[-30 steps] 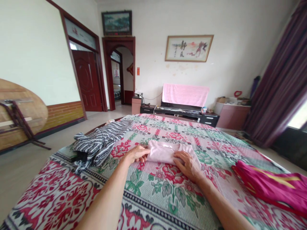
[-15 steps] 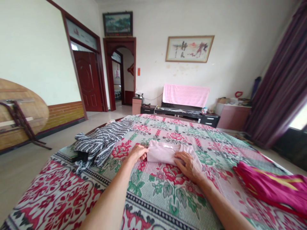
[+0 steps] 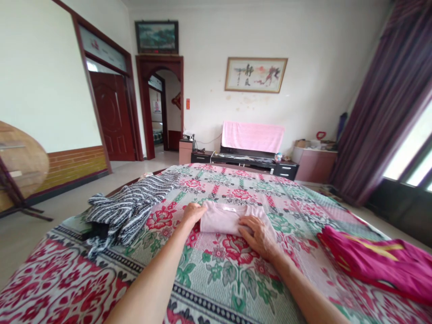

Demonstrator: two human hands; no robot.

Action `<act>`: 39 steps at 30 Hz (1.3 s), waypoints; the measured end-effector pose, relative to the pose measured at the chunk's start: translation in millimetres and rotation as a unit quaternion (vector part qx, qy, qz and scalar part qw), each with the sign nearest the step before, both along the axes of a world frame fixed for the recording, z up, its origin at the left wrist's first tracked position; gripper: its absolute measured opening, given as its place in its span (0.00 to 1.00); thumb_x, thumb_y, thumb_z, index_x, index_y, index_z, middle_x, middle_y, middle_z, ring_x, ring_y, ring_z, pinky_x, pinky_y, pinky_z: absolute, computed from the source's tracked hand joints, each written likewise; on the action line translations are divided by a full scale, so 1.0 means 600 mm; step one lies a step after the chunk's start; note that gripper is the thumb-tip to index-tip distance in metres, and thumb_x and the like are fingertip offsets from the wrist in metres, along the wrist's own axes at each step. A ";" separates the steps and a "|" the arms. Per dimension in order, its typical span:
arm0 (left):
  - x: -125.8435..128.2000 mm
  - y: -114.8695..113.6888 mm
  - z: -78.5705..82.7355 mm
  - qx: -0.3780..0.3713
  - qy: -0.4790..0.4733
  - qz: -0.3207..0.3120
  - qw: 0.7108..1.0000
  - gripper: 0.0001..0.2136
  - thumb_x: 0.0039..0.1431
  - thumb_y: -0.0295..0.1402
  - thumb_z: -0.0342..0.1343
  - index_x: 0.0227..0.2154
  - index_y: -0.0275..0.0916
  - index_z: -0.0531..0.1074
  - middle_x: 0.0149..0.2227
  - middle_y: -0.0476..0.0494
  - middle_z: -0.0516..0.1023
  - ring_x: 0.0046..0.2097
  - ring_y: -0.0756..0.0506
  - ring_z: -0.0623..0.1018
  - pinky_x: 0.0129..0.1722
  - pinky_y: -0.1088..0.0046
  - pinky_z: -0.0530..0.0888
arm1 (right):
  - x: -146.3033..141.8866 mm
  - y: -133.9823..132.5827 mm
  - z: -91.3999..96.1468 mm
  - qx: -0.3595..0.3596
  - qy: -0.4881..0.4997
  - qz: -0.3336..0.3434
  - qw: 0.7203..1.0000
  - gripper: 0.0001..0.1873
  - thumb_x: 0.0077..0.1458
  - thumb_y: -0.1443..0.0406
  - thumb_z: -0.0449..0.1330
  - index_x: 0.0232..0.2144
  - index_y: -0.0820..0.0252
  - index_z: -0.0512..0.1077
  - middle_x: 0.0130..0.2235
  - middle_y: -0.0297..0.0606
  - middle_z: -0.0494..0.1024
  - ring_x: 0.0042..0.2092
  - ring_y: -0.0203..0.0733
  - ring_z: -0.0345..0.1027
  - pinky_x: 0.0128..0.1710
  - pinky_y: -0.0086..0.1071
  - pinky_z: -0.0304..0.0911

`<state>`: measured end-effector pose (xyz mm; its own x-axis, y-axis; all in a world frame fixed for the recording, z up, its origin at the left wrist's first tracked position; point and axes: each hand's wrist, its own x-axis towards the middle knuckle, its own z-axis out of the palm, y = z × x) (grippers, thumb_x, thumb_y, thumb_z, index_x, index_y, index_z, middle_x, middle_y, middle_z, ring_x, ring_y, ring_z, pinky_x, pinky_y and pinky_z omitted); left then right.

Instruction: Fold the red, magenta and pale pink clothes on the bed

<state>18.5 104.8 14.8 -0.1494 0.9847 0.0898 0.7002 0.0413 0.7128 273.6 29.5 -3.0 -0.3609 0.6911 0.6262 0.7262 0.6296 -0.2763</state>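
A pale pink shirt [image 3: 219, 218], folded into a flat bundle with its neckline at the far side, lies on the flowered bedspread [image 3: 219, 297]. At its left end my left hand [image 3: 193, 215] is closed, the fingertips pinching the upper left corner. My right hand [image 3: 258, 235] rests on the right part of the shirt, palm down, fingers stretched out over the cloth. Part of the fabric under that hand is hidden.
To the left lies a rumpled black-and-white striped garment [image 3: 131, 207]. Folded magenta clothing [image 3: 374, 256] sits at the right. Beyond the bed stand a low black cabinet [image 3: 243, 160] and a pink cloth [image 3: 253, 136] draped over something. A round wooden tabletop [image 3: 23, 162] leans at far left.
The view has turned slightly to the right, so everything appears shifted left. Both hands keep nearly the same places on the pink shirt.
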 end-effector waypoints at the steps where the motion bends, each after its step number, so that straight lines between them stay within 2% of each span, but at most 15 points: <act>1: 0.000 0.002 -0.001 0.006 0.007 0.003 1.000 0.13 0.51 0.38 0.52 0.20 0.36 0.74 0.20 0.46 0.75 0.27 0.49 0.73 0.22 0.77 0.57 | -0.001 -0.001 0.001 -0.001 0.002 0.000 1.000 0.09 0.56 0.64 0.55 0.38 0.58 0.72 0.42 0.41 0.75 0.45 0.43 0.68 0.49 0.39 0.61; 7: -0.002 0.005 -0.010 0.034 0.057 0.007 0.998 0.13 0.54 0.39 0.51 0.25 0.38 0.78 0.31 0.42 0.81 0.34 0.47 0.76 0.27 0.77 0.60 | -0.007 -0.011 0.009 -0.019 0.020 -0.003 1.000 0.10 0.57 0.63 0.54 0.39 0.58 0.72 0.41 0.41 0.75 0.45 0.42 0.68 0.50 0.38 0.61; 10: 0.000 0.003 -0.013 0.043 0.072 0.002 0.996 0.13 0.54 0.39 0.52 0.27 0.39 0.78 0.34 0.41 0.81 0.37 0.46 0.76 0.31 0.77 0.62 | -0.001 -0.007 0.016 -0.021 0.037 -0.033 0.999 0.11 0.57 0.63 0.52 0.39 0.58 0.71 0.41 0.40 0.76 0.44 0.41 0.68 0.48 0.36 0.62; 12: 0.001 0.001 -0.012 0.051 0.080 -0.002 0.995 0.14 0.55 0.40 0.51 0.28 0.39 0.79 0.35 0.41 0.81 0.38 0.46 0.76 0.32 0.76 0.63 | 0.013 0.001 0.020 0.006 0.074 -0.107 0.991 0.12 0.57 0.63 0.50 0.38 0.58 0.72 0.42 0.41 0.76 0.44 0.42 0.69 0.48 0.36 0.62; 14: 0.001 -0.001 -0.009 0.051 0.080 -0.005 0.995 0.16 0.56 0.42 0.50 0.28 0.38 0.79 0.34 0.40 0.81 0.38 0.45 0.77 0.33 0.76 0.63 | 0.033 0.013 0.021 0.019 0.109 -0.214 0.971 0.14 0.55 0.63 0.49 0.38 0.59 0.72 0.43 0.43 0.76 0.45 0.44 0.69 0.49 0.37 0.61; 16: 0.002 -0.003 -0.005 0.047 0.060 0.000 0.997 0.16 0.56 0.43 0.49 0.29 0.38 0.79 0.35 0.40 0.81 0.38 0.45 0.77 0.33 0.75 0.63 | 0.055 0.025 0.018 -0.014 0.122 -0.304 0.945 0.16 0.52 0.63 0.50 0.40 0.60 0.73 0.44 0.44 0.75 0.44 0.45 0.69 0.48 0.36 0.61; 19: 0.003 -0.001 -0.002 0.059 0.030 0.003 0.998 0.15 0.55 0.41 0.50 0.35 0.39 0.79 0.37 0.41 0.81 0.39 0.45 0.77 0.34 0.76 0.64 | 0.079 0.039 0.014 -0.100 0.118 -0.355 0.922 0.18 0.51 0.61 0.51 0.41 0.60 0.74 0.43 0.44 0.77 0.42 0.45 0.70 0.44 0.33 0.62; 24: 0.006 0.010 -0.008 0.071 0.055 -0.014 0.996 0.13 0.55 0.39 0.51 0.34 0.39 0.79 0.36 0.41 0.81 0.38 0.46 0.77 0.34 0.76 0.64 | 0.091 0.067 0.022 -0.177 0.101 -0.359 0.911 0.16 0.52 0.58 0.51 0.36 0.58 0.75 0.34 0.38 0.78 0.36 0.41 0.71 0.34 0.28 0.61; 27: 0.005 0.015 -0.014 0.071 0.059 -0.009 0.996 0.11 0.54 0.38 0.52 0.31 0.41 0.79 0.33 0.43 0.81 0.37 0.47 0.76 0.32 0.77 0.63 | 0.093 0.089 0.028 -0.193 0.085 -0.334 0.919 0.17 0.52 0.57 0.50 0.33 0.58 0.75 0.32 0.37 0.78 0.35 0.41 0.70 0.32 0.27 0.59; 31: 0.003 0.017 -0.023 0.106 0.038 -0.005 0.994 0.10 0.54 0.37 0.53 0.31 0.41 0.78 0.34 0.45 0.81 0.36 0.48 0.76 0.33 0.78 0.64 | 0.098 0.108 0.021 -0.196 0.100 -0.285 0.933 0.17 0.50 0.57 0.52 0.35 0.58 0.77 0.31 0.36 0.78 0.35 0.41 0.70 0.32 0.27 0.60; 34: 0.004 0.018 -0.027 0.130 -0.006 -0.015 0.991 0.11 0.55 0.39 0.53 0.33 0.42 0.78 0.34 0.47 0.81 0.35 0.49 0.76 0.33 0.79 0.64 | 0.101 0.110 0.011 -0.172 0.115 -0.288 0.935 0.18 0.52 0.56 0.51 0.33 0.59 0.77 0.31 0.37 0.78 0.35 0.41 0.70 0.34 0.28 0.60; 39: 0.008 0.021 -0.022 0.113 -0.044 0.002 0.993 0.12 0.54 0.40 0.53 0.36 0.42 0.78 0.36 0.46 0.81 0.37 0.48 0.77 0.34 0.78 0.65 | 0.102 0.108 0.006 -0.134 0.182 -0.302 0.926 0.21 0.53 0.54 0.50 0.39 0.61 0.75 0.34 0.37 0.79 0.37 0.40 0.71 0.37 0.28 0.61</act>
